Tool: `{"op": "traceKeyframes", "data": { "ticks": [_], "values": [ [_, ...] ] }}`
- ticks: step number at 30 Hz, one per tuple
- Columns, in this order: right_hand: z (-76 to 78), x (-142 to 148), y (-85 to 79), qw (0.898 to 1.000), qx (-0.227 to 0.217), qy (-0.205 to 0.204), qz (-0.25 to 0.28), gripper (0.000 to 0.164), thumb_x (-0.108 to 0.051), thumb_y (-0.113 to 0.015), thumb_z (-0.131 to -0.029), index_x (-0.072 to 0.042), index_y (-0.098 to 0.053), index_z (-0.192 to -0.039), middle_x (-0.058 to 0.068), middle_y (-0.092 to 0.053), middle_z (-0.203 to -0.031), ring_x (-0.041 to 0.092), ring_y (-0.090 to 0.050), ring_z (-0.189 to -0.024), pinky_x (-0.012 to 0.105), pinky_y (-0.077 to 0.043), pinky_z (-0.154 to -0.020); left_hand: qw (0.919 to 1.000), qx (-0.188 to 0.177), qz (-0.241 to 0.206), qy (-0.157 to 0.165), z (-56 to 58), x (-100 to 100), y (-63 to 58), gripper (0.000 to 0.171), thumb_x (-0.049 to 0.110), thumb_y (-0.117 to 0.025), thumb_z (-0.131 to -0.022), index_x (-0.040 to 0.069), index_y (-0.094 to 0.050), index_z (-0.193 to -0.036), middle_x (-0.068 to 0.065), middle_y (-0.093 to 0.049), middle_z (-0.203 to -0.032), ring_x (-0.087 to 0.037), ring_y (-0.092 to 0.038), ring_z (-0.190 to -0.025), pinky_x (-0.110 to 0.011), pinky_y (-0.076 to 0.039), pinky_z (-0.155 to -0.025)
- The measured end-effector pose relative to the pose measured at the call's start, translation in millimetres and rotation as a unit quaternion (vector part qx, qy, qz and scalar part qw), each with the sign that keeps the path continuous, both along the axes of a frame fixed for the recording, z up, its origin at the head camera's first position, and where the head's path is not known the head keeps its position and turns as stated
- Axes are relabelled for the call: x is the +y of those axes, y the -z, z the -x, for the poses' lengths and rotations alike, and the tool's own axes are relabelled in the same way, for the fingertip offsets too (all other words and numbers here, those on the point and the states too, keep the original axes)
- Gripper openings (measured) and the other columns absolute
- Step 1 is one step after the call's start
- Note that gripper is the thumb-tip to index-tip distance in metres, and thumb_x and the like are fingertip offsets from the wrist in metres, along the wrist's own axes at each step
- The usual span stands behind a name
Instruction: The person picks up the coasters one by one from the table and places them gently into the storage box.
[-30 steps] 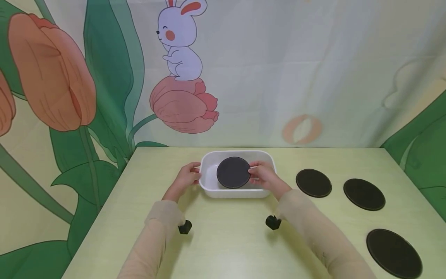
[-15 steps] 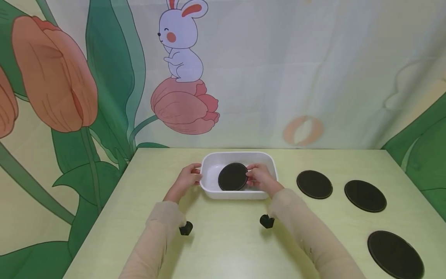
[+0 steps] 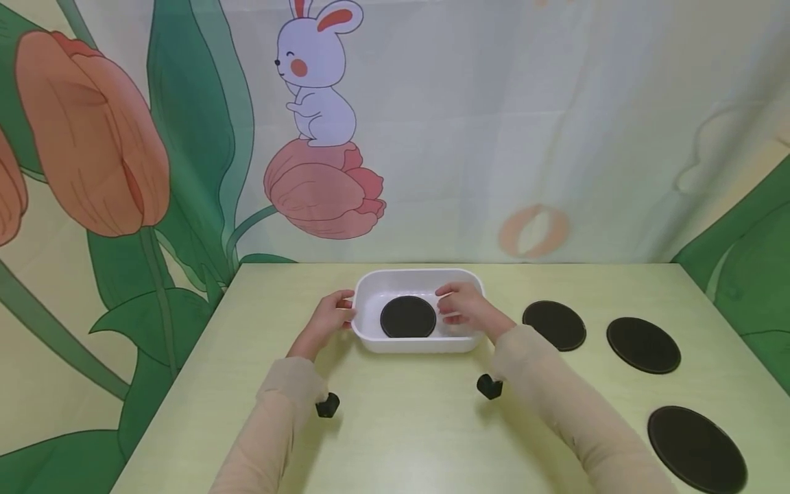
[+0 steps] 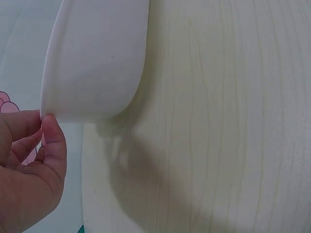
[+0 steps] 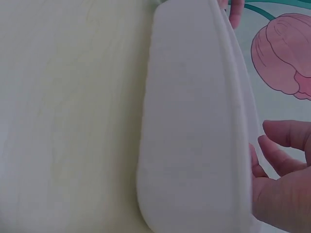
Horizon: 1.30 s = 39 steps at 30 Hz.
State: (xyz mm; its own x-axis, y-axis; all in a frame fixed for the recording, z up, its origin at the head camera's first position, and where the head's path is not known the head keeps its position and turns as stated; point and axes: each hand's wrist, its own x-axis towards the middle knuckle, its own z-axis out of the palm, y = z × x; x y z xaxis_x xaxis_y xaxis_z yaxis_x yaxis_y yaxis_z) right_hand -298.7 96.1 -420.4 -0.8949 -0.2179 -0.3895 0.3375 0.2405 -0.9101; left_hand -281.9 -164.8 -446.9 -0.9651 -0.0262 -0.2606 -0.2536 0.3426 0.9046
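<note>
A white rectangular plastic tub (image 3: pixel 420 345) stands near the back of the table. Inside it, a flat round black disc (image 3: pixel 408 317) lies towards the left half. My left hand (image 3: pixel 327 321) is at the tub's left end; in the left wrist view, its thumb (image 4: pixel 54 138) and forefinger pinch the rim. Over the right half of the tub, my right hand (image 3: pixel 472 307) has its fingers loosely bent, with nothing between them and a small gap to the disc. The tub's near wall hides part of that hand in the right wrist view.
To the right of the tub, three more black discs lie on the table: one close by (image 3: pixel 554 325), a second (image 3: pixel 644 345) farther right, a third (image 3: pixel 697 449) near the front right. Behind the table hangs a printed cloth (image 3: pixel 444 137).
My right hand has lowered the disc into the tub and let go of it, then drawn back slightly to the right. The left hand has stayed at the tub's left end.
</note>
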Motion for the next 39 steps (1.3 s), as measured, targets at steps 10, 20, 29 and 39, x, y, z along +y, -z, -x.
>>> {"op": "traceKeyframes", "data": {
  "ticks": [10,20,29,39],
  "values": [
    [18.0,38.6,-12.0,0.999,0.021,-0.03,0.011,0.045,-0.004,-0.05,-0.085,0.003,-0.039,-0.127,0.006,-0.051,-0.093,0.018,-0.052,-0.082,0.025,-0.049,-0.067,0.9999,-0.002,0.01,0.003,-1.7,0.8,-2.0,0.045,0.001,-0.05,-0.086,0.006,-0.041,-0.129,-0.014,-0.048,-0.111,-0.02,-0.049,-0.087,-0.022,-0.048,-0.067],
    [21.9,82.5,-23.9,0.999,0.026,-0.019,0.003,0.046,-0.01,-0.052,-0.087,-0.001,-0.036,-0.129,0.005,-0.05,-0.101,0.02,-0.053,-0.089,0.027,-0.048,-0.074,0.9999,0.001,0.013,0.005,-2.5,1.7,-2.4,0.045,0.0,-0.05,-0.086,0.006,-0.04,-0.13,-0.015,-0.048,-0.112,-0.021,-0.049,-0.089,-0.023,-0.049,-0.069],
    [16.6,126.6,-23.1,0.997,0.043,-0.031,-0.053,0.05,-0.016,-0.051,-0.088,-0.002,-0.032,-0.132,0.007,-0.046,-0.109,0.017,-0.05,-0.088,0.03,-0.046,-0.082,0.9999,-0.001,0.016,0.0,-1.2,0.7,-1.2,0.045,0.0,-0.05,-0.086,0.007,-0.04,-0.13,-0.015,-0.048,-0.112,-0.021,-0.049,-0.089,-0.027,-0.049,-0.074],
    [9.3,169.1,-8.6,0.992,0.037,-0.036,-0.112,0.057,-0.02,-0.048,-0.089,0.0,-0.024,-0.136,0.019,-0.035,-0.13,0.027,-0.045,-0.101,0.03,-0.045,-0.081,0.9997,-0.007,0.022,0.003,0.0,1.4,-0.4,0.044,0.001,-0.049,-0.087,0.007,-0.04,-0.13,-0.015,-0.048,-0.114,-0.02,-0.049,-0.089,-0.027,-0.049,-0.074]
  ]
}}
